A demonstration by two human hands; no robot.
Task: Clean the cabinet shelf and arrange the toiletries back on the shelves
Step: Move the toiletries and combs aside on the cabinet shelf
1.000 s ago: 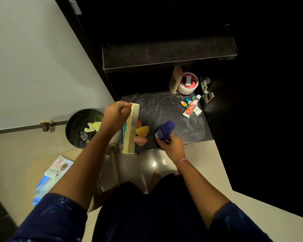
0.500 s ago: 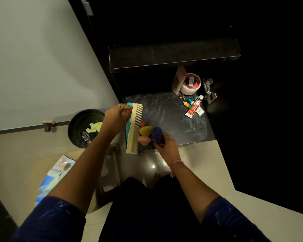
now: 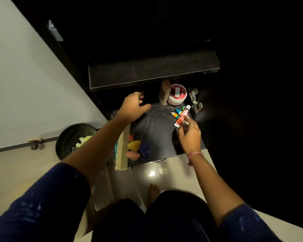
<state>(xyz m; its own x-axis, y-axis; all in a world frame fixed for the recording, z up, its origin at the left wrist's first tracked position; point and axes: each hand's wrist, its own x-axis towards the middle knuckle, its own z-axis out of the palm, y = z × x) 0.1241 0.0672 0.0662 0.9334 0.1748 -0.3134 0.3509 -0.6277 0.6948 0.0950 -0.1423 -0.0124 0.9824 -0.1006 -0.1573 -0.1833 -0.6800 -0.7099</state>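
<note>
Viewing downward onto the dark lower shelf (image 3: pixel 157 130), smeared with pale streaks.

Left hand (image 3: pixel 132 106): hovering over the shelf's rear left area, fingers spread apart, holding nothing.

Right hand (image 3: pixel 191 135): hovering over the shelf's right side, fingers loosely parted, fingertips (image 3: pixel 190 121) reaching just beside the red-and-white tube (image 3: pixel 181 117); whether touching it, impossible to tell.

Lying along the shelf's left front edge: cream comb (image 3: pixel 123 151), overhanging the edge, with a teal item beneath it. Sitting just beside it: yellow sponge (image 3: pixel 134 144), pink sponge (image 3: pixel 133 155), blue bottle (image 3: pixel 145 148).

Standing at the rear right: beige bottle (image 3: pixel 164 92), touching the red-lidded jar (image 3: pixel 177 94). Lying near the tube: small colourful keyring pieces (image 3: pixel 177 112).

Standing on the floor at left: black bin (image 3: pixel 66 137).
</note>
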